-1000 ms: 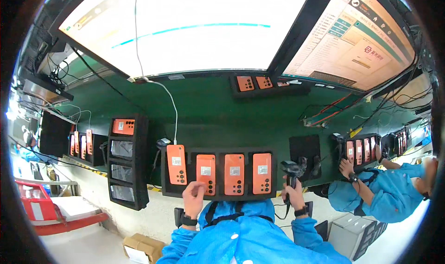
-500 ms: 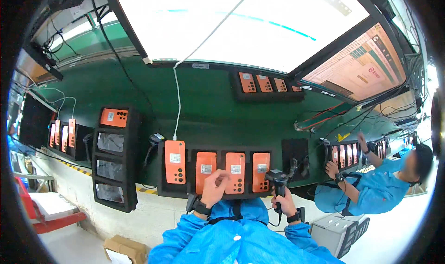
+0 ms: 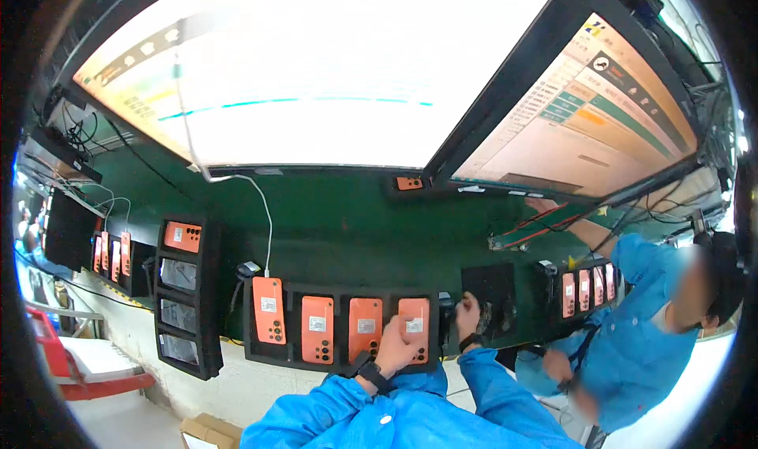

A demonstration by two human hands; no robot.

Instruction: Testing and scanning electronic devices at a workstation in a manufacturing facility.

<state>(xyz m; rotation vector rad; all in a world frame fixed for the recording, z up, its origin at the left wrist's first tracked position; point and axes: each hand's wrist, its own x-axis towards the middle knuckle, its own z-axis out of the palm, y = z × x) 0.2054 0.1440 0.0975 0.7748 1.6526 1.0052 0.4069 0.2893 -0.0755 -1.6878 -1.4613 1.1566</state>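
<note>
A black foam tray (image 3: 288, 354) at the table's near edge holds several orange phones with white labels. My left hand (image 3: 401, 346) reaches over the rightmost phone (image 3: 414, 316), with thumb and fingers closed at its sides; the phone lies in its slot. The leftmost phone (image 3: 268, 311) has a white cable plugged into its top end. My right hand (image 3: 467, 316) is just right of the tray, fingers loosely bent and apart, and I see nothing in it. Beside it, a black handheld scanner (image 3: 447, 302) rests by the tray's right end, partly hidden.
A black mat (image 3: 488, 287) lies right of my right hand. A second black tray (image 3: 207, 323) stands to the left, with one orange phone and several bagged items. Large monitors (image 3: 332, 70) span the back. At right, a co-worker (image 3: 659, 331) in blue reaches across the table near another phone tray.
My right hand has let go of the scanner, which now rests beside the tray. My left hand has moved right to the rightmost phone. The view has shifted right, and the co-worker reaches farther forward.
</note>
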